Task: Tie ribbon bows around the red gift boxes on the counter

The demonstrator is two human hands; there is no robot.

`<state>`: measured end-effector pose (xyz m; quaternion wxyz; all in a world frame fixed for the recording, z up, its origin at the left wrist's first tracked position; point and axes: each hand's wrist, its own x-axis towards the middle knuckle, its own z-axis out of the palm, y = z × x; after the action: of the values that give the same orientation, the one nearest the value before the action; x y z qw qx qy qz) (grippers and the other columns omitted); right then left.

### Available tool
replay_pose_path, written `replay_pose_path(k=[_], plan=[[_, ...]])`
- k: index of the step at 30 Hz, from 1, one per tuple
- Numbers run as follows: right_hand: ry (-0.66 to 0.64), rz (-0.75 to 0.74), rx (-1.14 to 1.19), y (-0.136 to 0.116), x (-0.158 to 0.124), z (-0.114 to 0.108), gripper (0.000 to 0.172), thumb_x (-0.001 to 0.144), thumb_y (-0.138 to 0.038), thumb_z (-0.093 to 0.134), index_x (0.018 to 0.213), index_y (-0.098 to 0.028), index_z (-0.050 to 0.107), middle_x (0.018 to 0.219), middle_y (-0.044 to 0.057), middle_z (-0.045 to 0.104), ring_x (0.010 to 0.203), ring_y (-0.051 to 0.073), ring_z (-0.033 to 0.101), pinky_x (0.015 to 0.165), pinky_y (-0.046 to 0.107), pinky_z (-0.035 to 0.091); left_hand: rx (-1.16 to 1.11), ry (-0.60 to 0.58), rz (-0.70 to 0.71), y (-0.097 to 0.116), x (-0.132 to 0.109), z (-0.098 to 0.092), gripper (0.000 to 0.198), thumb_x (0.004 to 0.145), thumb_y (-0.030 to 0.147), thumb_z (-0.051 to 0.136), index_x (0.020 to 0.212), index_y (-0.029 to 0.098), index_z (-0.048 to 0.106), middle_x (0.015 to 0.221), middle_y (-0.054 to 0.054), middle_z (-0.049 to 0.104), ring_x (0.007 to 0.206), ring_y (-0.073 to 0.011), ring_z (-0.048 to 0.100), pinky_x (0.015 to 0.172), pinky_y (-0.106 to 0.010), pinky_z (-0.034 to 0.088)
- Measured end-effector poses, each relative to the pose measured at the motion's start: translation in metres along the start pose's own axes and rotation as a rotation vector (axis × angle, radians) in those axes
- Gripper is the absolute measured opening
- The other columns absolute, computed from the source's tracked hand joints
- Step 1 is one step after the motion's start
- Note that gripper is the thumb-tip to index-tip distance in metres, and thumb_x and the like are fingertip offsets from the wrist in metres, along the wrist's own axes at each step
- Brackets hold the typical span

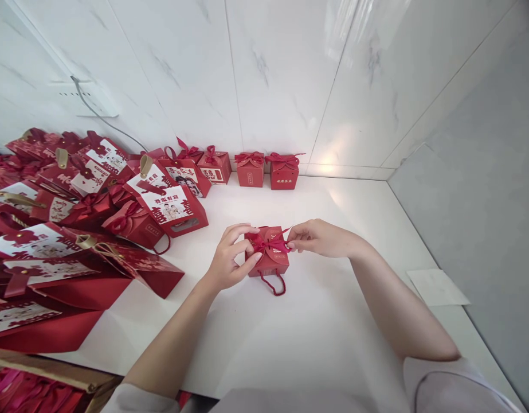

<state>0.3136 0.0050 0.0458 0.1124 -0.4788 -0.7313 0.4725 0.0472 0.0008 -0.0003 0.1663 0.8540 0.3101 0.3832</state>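
Observation:
A small red gift box [270, 267] sits on the white table in front of me, its cord handle [278, 287] hanging down on the near side. Across its top lies a tied red ribbon bow [270, 245]. My left hand [233, 256] curls around the box's left side, with fingers and thumb pinching the left part of the bow. With thumb and fingertips together, my right hand [318, 238] grips the ribbon at the bow's right end. The exact strand under the fingertips is partly hidden.
Many red gift boxes and bags [167, 206] crowd the table's left side. Two ribboned boxes [250, 170] stand against the marble wall. A white paper [437, 287] lies at the right edge. Lower left, a cardboard carton [53, 370] holds red items. A grey cable [96, 112] runs down behind.

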Motion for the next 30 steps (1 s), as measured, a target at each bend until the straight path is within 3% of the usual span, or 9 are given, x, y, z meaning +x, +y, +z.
replay_pose_path(k=[5, 11, 17, 21, 26, 30], plan=[[-0.098, -0.064, 0.387, 0.008, 0.010, -0.002, 0.025, 0.086, -0.042, 0.060, 0.086, -0.018, 0.066, 0.085, 0.002, 0.065, 0.081, 0.015, 0.060, 0.078, 0.031, 0.045, 0.007, 0.015, -0.008, -0.001, 0.000, 0.000, 0.018, 0.082, 0.015, 0.062, 0.067, 0.019, 0.052, 0.120, -0.007, 0.061, 0.120, -0.0253, 0.051, 0.100, -0.046, 0.045], [-0.081, -0.059, 0.621, 0.004, 0.010, -0.002, 0.024, 0.081, -0.040, 0.069, 0.085, -0.018, 0.058, 0.086, 0.003, 0.067, 0.086, 0.017, 0.066, 0.074, 0.029, 0.047, 0.021, 0.028, -0.018, -0.003, 0.000, 0.000, 0.020, 0.083, 0.016, 0.061, 0.066, 0.019, 0.050, 0.118, -0.007, 0.062, 0.119, -0.0253, 0.052, 0.100, -0.046, 0.046], [-0.044, -0.054, 0.723, 0.003, 0.012, 0.001, 0.029, 0.079, -0.039, 0.072, 0.091, -0.018, 0.057, 0.075, 0.000, 0.063, 0.072, 0.012, 0.061, 0.060, 0.022, 0.041, 0.022, 0.028, -0.037, -0.003, -0.001, 0.002, 0.020, 0.084, 0.017, 0.060, 0.066, 0.019, 0.051, 0.117, -0.007, 0.063, 0.118, -0.0246, 0.052, 0.099, -0.046, 0.047], [-0.073, -0.061, 0.746, 0.002, 0.014, 0.003, 0.033, 0.076, -0.041, 0.075, 0.094, -0.018, 0.058, 0.078, 0.001, 0.066, 0.077, 0.014, 0.065, 0.063, 0.023, 0.043, 0.013, 0.024, -0.048, -0.003, -0.001, 0.003, 0.020, 0.084, 0.017, 0.059, 0.066, 0.019, 0.051, 0.117, -0.007, 0.063, 0.119, -0.0244, 0.052, 0.099, -0.046, 0.047], [-0.136, -0.144, 0.753, -0.001, 0.012, 0.008, 0.029, 0.084, -0.041, 0.067, 0.102, -0.019, 0.059, 0.104, 0.008, 0.069, 0.088, 0.017, 0.069, 0.067, 0.024, 0.046, 0.012, 0.019, -0.046, -0.003, -0.001, 0.004, 0.021, 0.085, 0.018, 0.059, 0.067, 0.019, 0.050, 0.115, -0.007, 0.063, 0.118, -0.0240, 0.053, 0.099, -0.045, 0.047], [-0.214, -0.263, 0.702, -0.005, 0.010, 0.013, 0.034, 0.090, -0.038, 0.061, 0.119, -0.022, 0.057, 0.129, 0.011, 0.059, 0.100, 0.019, 0.067, 0.075, 0.028, 0.051, 0.005, 0.030, -0.041, -0.003, -0.003, 0.005, 0.020, 0.085, 0.019, 0.059, 0.067, 0.019, 0.050, 0.115, -0.008, 0.062, 0.118, -0.0242, 0.053, 0.098, -0.044, 0.047]])
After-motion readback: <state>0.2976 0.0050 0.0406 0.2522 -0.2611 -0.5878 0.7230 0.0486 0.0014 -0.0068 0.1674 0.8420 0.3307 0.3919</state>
